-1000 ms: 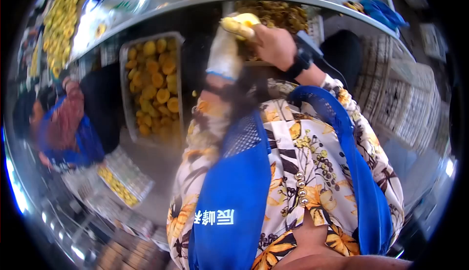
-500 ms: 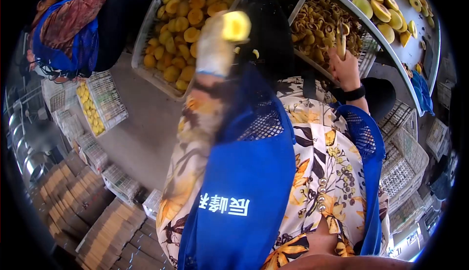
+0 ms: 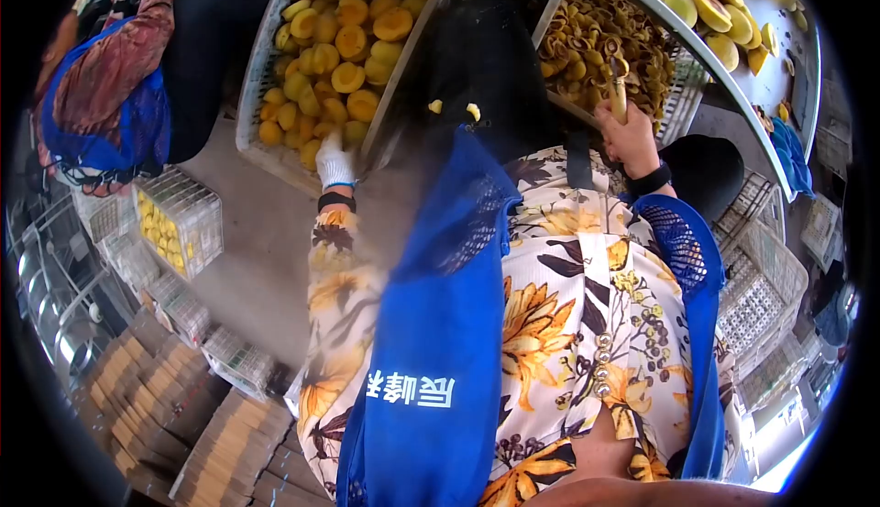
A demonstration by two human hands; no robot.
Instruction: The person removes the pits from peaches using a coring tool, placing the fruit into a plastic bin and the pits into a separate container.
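Note:
My left hand (image 3: 335, 162), in a white glove, is at the near corner of a pale crate (image 3: 253, 94) full of yellow-orange fruit halves (image 3: 350, 41). Its fingers are blurred against the fruit, and whether they hold a piece is unclear. My right hand (image 3: 629, 140) is closed round the light handle of a slim tool (image 3: 618, 94), its tip pointing up over a bin (image 3: 553, 12) of curled brown-yellow scraps (image 3: 600, 35). Two small yellow bits (image 3: 473, 111) lie on the dark cloth between the hands.
A metal-edged table (image 3: 683, 38) at upper right bears larger fruit halves (image 3: 710, 10). A co-worker in a blue apron (image 3: 101, 85) sits at upper left. White crates (image 3: 197, 218) and cardboard stacks (image 3: 229, 447) stand at left, with more crates (image 3: 756, 301) at right.
My left hand has moved left and down from in front of the dark cloth to the crate's corner. The fruit half seen in it before no longer shows. My right hand keeps its hold.

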